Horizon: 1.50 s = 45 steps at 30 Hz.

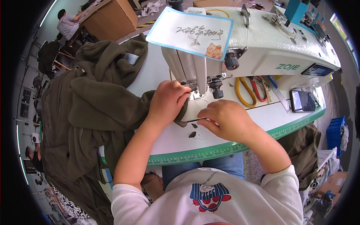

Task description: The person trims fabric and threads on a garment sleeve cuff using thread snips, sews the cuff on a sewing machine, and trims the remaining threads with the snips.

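Note:
A white sewing machine (258, 39) stands over the white table. Beside its needle and presser foot (195, 88), my left hand (168, 100) is closed, thumb and fingertips pressed together; what they pinch is too small to make out. Dark olive fleece fabric (107, 103) runs under my left wrist and heaps up to the left. My right hand (228, 119) hovers just right of the needle plate, fingers bent and thumb near the index fingertip in a pinch; anything in it is hidden. A thin thread (204, 102) curves between the hands. Small dark fabric scraps (192, 134) lie in front.
Right of the needle lie yellow-handled scissors (240, 94), a red-handled tool (258, 90), a ruler (280, 98) and a phone (303, 101). A blue-edged card (187, 32) hangs on the machine head. A green measuring strip (195, 152) edges the table. Another person (67, 24) sits far left.

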### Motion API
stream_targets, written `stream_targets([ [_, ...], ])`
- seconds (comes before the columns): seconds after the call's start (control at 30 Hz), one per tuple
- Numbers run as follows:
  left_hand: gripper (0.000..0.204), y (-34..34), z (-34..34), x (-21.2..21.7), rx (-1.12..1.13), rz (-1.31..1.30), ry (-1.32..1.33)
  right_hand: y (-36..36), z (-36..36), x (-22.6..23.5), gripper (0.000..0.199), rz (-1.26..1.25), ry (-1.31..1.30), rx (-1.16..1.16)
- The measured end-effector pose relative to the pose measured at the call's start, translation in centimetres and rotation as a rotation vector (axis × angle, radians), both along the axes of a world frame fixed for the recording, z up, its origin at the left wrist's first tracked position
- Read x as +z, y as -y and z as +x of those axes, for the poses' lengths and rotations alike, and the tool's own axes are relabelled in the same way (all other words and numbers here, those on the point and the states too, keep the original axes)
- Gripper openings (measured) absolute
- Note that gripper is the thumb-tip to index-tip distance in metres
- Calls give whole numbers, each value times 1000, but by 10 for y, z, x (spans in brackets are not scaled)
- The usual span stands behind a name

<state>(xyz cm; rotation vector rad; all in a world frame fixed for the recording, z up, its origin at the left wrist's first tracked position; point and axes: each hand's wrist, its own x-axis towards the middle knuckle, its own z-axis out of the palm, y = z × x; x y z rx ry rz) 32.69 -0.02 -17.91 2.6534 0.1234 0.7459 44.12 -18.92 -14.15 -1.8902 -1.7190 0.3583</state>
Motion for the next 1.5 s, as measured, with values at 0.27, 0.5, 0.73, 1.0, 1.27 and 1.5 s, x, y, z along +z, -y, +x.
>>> stream_targets([
  [0.27, 16, 35, -66, 27, 197, -684, 10, 13, -51, -10, 18, 190, -522, -259],
  [0.5, 9, 76, -104, 58, 134, -690, 266, -8, -93, -5, 32, 549, -855, -88],
  [0.73, 13, 90, -132, 76, 251, -209, 311, -8, -99, 12, 28, 628, -523, -13],
  [1.0, 26, 98, -134, 72, 160, -458, 339, -8, -107, 17, 27, 752, -452, -30],
  [1.27, 31, 90, -139, 70, 159, -170, 350, 5, -100, 11, 27, 770, -211, 23],
  [1.5, 33, 88, -138, 66, 79, 126, 436, 3, -98, 14, 39, 847, 51, 63],
])
